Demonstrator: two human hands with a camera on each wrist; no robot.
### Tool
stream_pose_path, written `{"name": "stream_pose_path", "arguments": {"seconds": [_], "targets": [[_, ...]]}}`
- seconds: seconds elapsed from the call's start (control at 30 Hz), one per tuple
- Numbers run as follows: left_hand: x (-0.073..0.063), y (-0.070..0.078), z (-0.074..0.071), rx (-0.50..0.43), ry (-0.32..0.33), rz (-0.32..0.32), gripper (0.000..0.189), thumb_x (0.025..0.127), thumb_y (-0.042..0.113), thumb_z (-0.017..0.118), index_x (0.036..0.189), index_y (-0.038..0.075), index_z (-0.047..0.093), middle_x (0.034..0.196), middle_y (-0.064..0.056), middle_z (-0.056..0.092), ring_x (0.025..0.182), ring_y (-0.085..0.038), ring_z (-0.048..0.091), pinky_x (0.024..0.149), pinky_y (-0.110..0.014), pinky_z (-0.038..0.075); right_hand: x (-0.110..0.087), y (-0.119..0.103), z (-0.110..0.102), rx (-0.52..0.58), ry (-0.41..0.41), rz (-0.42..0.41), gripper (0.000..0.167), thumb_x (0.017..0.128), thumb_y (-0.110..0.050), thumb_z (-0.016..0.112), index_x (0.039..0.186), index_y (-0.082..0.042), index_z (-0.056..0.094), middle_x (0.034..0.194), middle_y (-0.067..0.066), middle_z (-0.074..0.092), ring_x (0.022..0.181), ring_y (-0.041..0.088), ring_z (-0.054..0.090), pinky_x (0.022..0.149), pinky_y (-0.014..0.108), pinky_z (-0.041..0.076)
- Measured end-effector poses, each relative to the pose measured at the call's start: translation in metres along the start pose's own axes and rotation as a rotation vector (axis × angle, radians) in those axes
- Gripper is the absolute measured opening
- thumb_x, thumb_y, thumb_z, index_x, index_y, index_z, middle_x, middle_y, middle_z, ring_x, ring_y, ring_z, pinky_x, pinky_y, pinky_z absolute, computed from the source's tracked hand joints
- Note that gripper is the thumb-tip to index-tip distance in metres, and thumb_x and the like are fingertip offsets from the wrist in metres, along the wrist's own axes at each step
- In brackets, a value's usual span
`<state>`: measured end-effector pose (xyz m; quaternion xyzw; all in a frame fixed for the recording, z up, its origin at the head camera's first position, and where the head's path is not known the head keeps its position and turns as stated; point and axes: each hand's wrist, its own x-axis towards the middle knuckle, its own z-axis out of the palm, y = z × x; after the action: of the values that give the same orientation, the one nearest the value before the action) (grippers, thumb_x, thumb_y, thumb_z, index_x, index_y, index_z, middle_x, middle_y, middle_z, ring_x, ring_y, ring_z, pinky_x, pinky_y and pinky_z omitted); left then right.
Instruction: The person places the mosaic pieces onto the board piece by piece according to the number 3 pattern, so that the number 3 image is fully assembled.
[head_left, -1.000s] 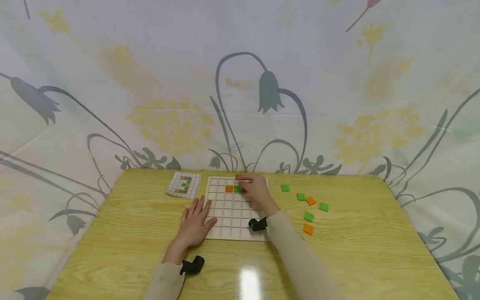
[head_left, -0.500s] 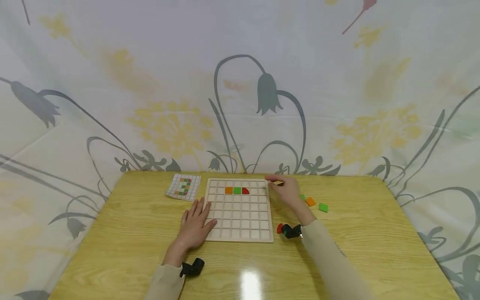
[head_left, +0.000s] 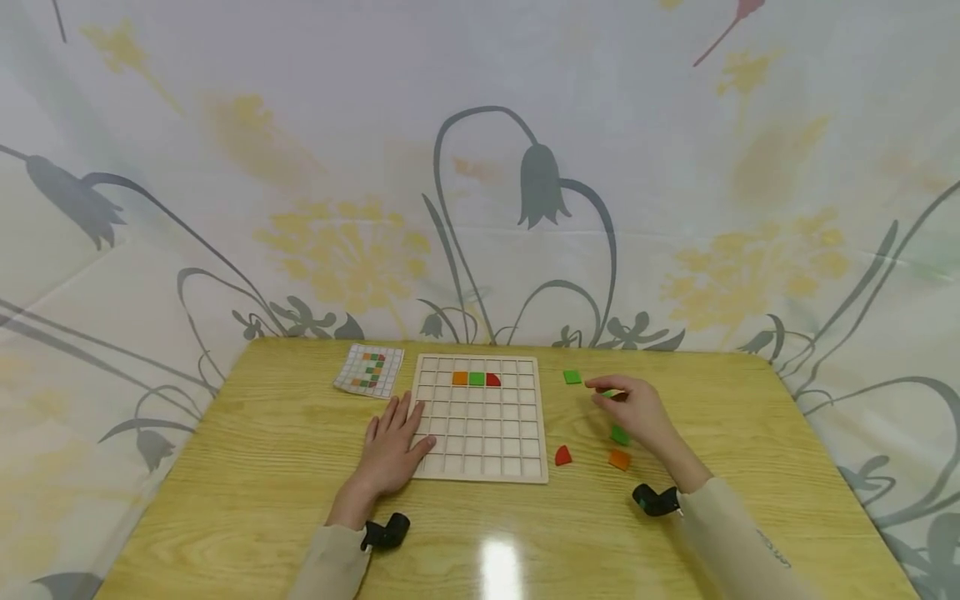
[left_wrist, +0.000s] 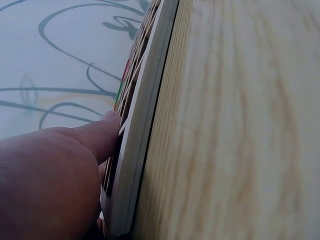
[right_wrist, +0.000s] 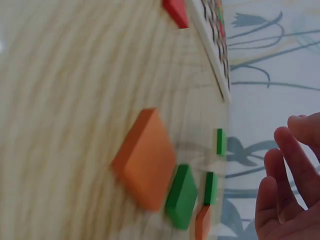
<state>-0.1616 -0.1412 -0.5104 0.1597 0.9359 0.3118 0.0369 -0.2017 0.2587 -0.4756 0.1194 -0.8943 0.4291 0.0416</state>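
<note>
My left hand [head_left: 393, 454] lies with fingers spread on the left edge of the wooden grid board [head_left: 542, 417]; in the left wrist view the thumb [left_wrist: 102, 132] presses at the board's side. Along an upper row of the board sit an orange square tile [head_left: 460, 378], a green square tile [head_left: 476, 378] and a red quarter-round tile [head_left: 492, 380]. Right of the board, my right hand [head_left: 637, 412] hovers over loose tiles with bent fingers and nothing between them. A green tile [head_left: 619, 435] and an orange tile [right_wrist: 150, 160] lie below it.
A paper pattern card [head_left: 367, 371] with a coloured grid lies at the board's upper left. Another red quarter-round tile [head_left: 563, 456] lies by the board's lower right, and a single green tile [head_left: 572, 377] near its upper right. A patterned cloth [head_left: 480, 208] hangs behind the table.
My right hand has moved right, from over the board's top row to the loose tiles, uncovering the red quarter-round tile in the row. My left hand has stayed put.
</note>
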Motion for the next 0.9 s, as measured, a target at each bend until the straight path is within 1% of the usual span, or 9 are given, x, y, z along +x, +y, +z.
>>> {"name": "stream_pose_path", "arguments": {"seconds": [0.13,0.3,0.43,0.53,0.6,0.7,0.8,0.9], "targets": [[0.001,0.002,-0.002,0.02,-0.027,-0.021,0.064,0.105,0.032,0.05,0.156,0.0,0.028,0.164,-0.022,0.01,0.15,-0.041,0.003,0.114,-0.064,0.002,-0.013,0.006,-0.008,-0.039,-0.025,0.004,0.021,0.094,-0.005,0.069,0.114,-0.002,0.074,0.113,0.014,0.071,0.093,0.027,0.067,0.077,0.03,0.054],[0.002,0.003,-0.001,0.035,-0.032,-0.031,0.063,0.106,0.032,0.05,0.156,0.0,0.029,0.164,-0.021,0.011,0.15,-0.041,0.004,0.114,-0.064,0.002,-0.026,0.014,-0.015,-0.079,-0.032,-0.016,0.02,0.093,-0.003,0.07,0.112,-0.002,0.075,0.112,0.014,0.07,0.091,0.025,0.067,0.075,0.029,0.055],[0.0,0.002,0.0,0.04,-0.039,-0.036,0.064,0.106,0.032,0.05,0.156,0.0,0.028,0.164,-0.021,0.011,0.15,-0.041,0.004,0.114,-0.065,0.003,-0.037,0.018,-0.019,-0.109,-0.063,-0.035,0.021,0.092,-0.001,0.07,0.113,-0.001,0.074,0.11,0.013,0.071,0.088,0.023,0.067,0.073,0.029,0.055],[0.0,0.002,-0.001,0.038,-0.044,-0.045,0.064,0.106,0.032,0.05,0.157,0.001,0.027,0.164,-0.02,0.009,0.15,-0.04,0.002,0.114,-0.064,0.002,-0.044,0.021,-0.021,-0.111,-0.082,-0.039,0.023,0.091,-0.002,0.071,0.114,-0.002,0.074,0.109,0.012,0.071,0.089,0.022,0.067,0.074,0.03,0.055],[-0.001,0.002,-0.001,0.037,-0.039,-0.044,0.064,0.105,0.031,0.05,0.157,0.001,0.027,0.164,-0.021,0.01,0.15,-0.04,0.003,0.114,-0.064,0.002,-0.047,0.022,-0.023,-0.106,-0.101,-0.031,0.023,0.09,-0.002,0.072,0.114,-0.002,0.073,0.11,0.011,0.071,0.089,0.021,0.067,0.074,0.031,0.056],[0.0,0.001,-0.001,0.041,-0.047,-0.048,0.064,0.106,0.032,0.049,0.157,0.002,0.025,0.165,-0.02,0.008,0.151,-0.039,0.002,0.115,-0.063,0.002,-0.05,0.024,-0.025,-0.085,-0.154,-0.018,0.025,0.089,0.0,0.073,0.114,-0.002,0.073,0.111,0.012,0.07,0.088,0.018,0.067,0.075,0.031,0.056],[0.0,0.002,-0.001,0.04,-0.047,-0.047,0.065,0.106,0.033,0.049,0.157,0.002,0.026,0.165,-0.02,0.009,0.151,-0.04,0.002,0.115,-0.063,0.002,-0.051,0.025,-0.026,-0.07,-0.213,-0.033,0.026,0.087,0.0,0.074,0.113,-0.002,0.072,0.111,0.013,0.068,0.086,0.015,0.067,0.075,0.03,0.056],[0.0,0.003,-0.002,0.036,-0.047,-0.046,0.064,0.106,0.032,0.05,0.157,0.001,0.027,0.164,-0.02,0.009,0.15,-0.04,0.002,0.114,-0.064,0.002,-0.05,0.026,-0.027,-0.07,-0.23,-0.042,0.025,0.087,0.0,0.075,0.111,-0.003,0.073,0.111,0.012,0.067,0.085,0.012,0.065,0.074,0.028,0.055]]}}
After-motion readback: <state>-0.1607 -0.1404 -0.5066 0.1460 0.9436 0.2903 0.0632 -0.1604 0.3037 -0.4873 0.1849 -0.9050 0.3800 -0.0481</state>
